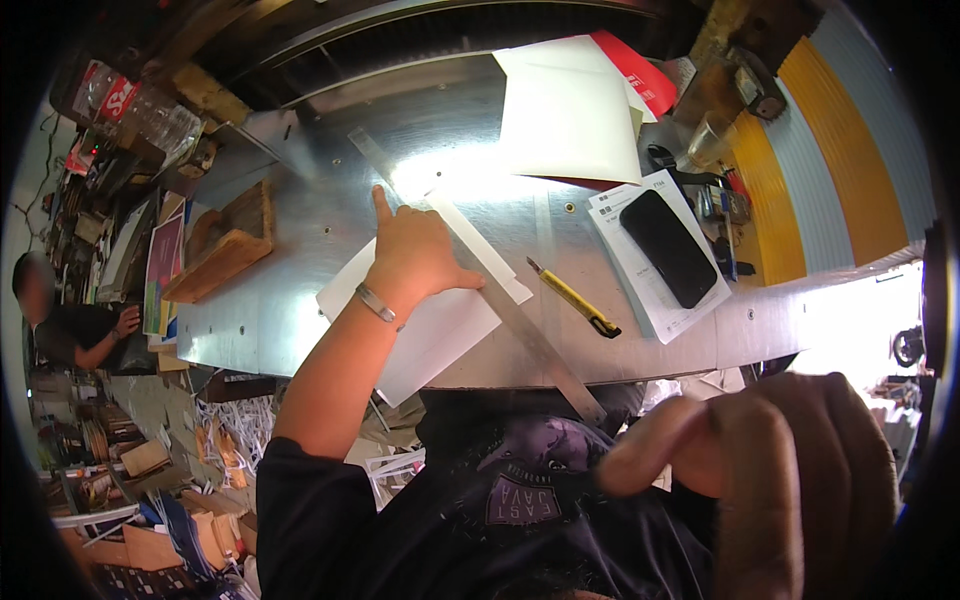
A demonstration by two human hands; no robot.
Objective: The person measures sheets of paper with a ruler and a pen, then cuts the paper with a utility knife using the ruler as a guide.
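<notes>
My left hand (412,252) lies spread on a long metal ruler (535,345), its index finger and thumb stretched wide apart along the edge. Under the ruler is a white sheet of paper (440,340), with a narrow white strip (475,240) beside the hand. The ruler runs diagonally and its near end juts past the table edge. Close to the camera, my right hand (770,470) is raised with bent fingers and the thumb apart; nothing shows in it. To the right of the ruler a yellow utility knife (575,298) rests on the metal tabletop (690,345).
A black phone (668,248) lies on printed papers at the right. Behind are a large white sheet (570,110) and a red folder (635,75). A wooden block (225,245) stands at the left. Another person's hand (127,320) shows at the far left.
</notes>
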